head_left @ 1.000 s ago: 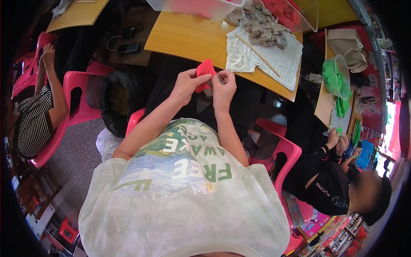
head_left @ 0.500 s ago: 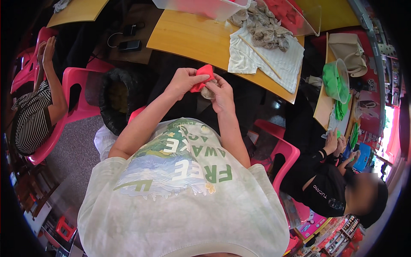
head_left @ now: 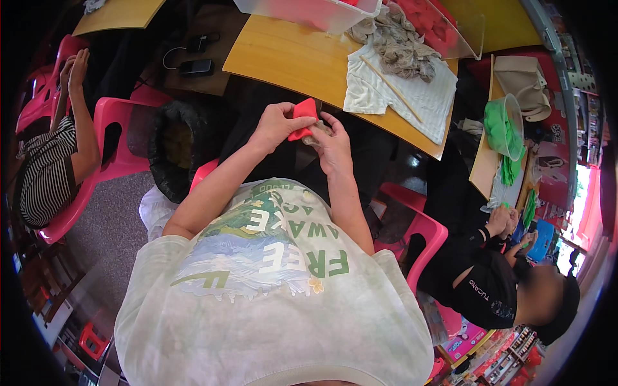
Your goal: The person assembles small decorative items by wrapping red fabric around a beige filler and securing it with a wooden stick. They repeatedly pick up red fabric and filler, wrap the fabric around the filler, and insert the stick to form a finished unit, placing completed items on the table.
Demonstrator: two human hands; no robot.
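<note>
Between the thumb and fingers of my left hand (head_left: 274,127) is a folded piece of red cloth (head_left: 305,113). My right hand (head_left: 336,147) is closed on a small crumpled piece of sheer brownish fabric (head_left: 318,134), which touches the red cloth's lower right side. Both hands meet in front of my chest, just off the near edge of the wooden table (head_left: 283,55). Part of each cloth is hidden behind my fingers.
A white cloth (head_left: 367,90) lies on the table under a thin wooden stick (head_left: 391,85) and a brownish fabric heap (head_left: 409,55). Clear bins (head_left: 322,16) hold red pieces. A black-lined bin (head_left: 161,145) stands left. At right, a co-worker (head_left: 473,283) handles green pieces by a green-filled tub (head_left: 504,125).
The red cloth now stands a little more upright in my left hand. My right fingers have shifted slightly on the brownish fabric. The co-worker at right has moved a little.
</note>
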